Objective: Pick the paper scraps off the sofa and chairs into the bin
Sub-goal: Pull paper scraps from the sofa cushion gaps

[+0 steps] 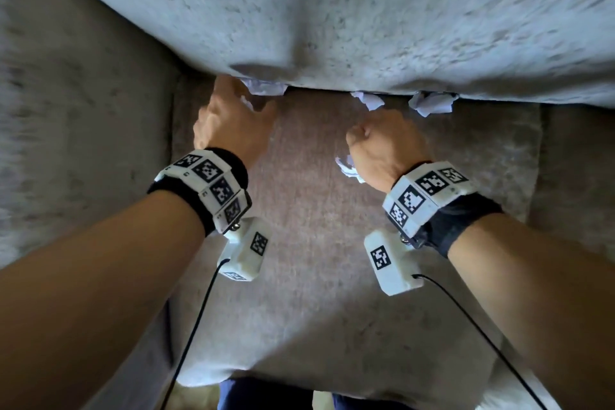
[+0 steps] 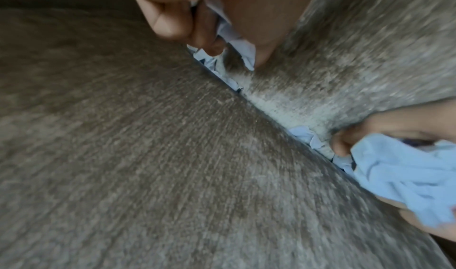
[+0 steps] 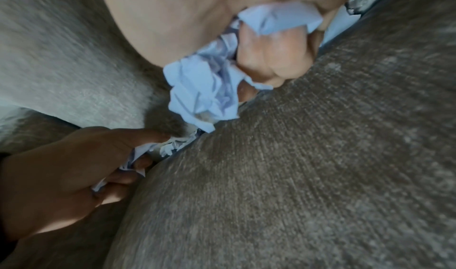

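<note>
Crumpled white paper scraps sit wedged in the crease between the sofa seat cushion (image 1: 316,210) and the back cushion (image 1: 332,10). My left hand (image 1: 233,116) is at the left of the crease, its fingers curled round a paper scrap (image 2: 237,45), with another scrap (image 1: 266,88) tucked under the back cushion just beyond it. My right hand (image 1: 386,143) is a fist gripping a wad of crumpled paper (image 3: 204,82), which also pokes out below the palm (image 1: 347,168). Two more scraps (image 1: 369,100) (image 1: 432,103) lie in the crease past the right hand.
The sofa armrest (image 1: 66,110) rises on the left, and another seat cushion (image 1: 579,176) adjoins on the right. Black cables trail from both wrist units over the seat's front edge (image 1: 299,373). No bin is in view.
</note>
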Motion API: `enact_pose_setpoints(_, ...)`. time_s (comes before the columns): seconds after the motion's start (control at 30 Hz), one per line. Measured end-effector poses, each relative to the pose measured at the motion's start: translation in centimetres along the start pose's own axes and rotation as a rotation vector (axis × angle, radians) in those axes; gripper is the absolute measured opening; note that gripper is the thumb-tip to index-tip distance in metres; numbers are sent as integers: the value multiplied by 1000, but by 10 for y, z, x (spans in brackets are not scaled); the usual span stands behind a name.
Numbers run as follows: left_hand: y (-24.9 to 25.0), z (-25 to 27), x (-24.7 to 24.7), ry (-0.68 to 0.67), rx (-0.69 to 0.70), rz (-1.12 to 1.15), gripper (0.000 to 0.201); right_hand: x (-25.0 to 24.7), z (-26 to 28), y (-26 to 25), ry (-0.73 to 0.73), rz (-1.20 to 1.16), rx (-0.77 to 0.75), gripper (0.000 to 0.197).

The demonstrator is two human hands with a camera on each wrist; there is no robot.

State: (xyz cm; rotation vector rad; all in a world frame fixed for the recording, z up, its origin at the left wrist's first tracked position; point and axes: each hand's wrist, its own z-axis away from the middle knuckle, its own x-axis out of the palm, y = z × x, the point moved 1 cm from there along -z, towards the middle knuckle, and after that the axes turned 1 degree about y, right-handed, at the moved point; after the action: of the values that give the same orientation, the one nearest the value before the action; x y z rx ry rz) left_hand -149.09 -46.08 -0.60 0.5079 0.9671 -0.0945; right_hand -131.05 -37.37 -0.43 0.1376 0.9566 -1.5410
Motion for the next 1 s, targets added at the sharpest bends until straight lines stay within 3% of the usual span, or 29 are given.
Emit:
enact_pose_setpoints(0.1,2,-4,6,-3,-23,-40,70,4,-3,12,116,110,4,52)
enact_pose_setpoints(0.2,0,-9,12,-18,-30,-75,78,7,-7,22,160,131,25,57)
enact_pose_setpoints(0.4,-6,-25,18,-37,-128,36,63,-2,0,26,165,13,78,42)
enact_pose_setpoints(0.67,-4,-27,22,39,-101,85,35,-4,3,27,212,-46,89,38)
enact_pose_setpoints(1.0,-5,-19,18,7,-80,227,28,-6,7,23,205,-12,107,32)
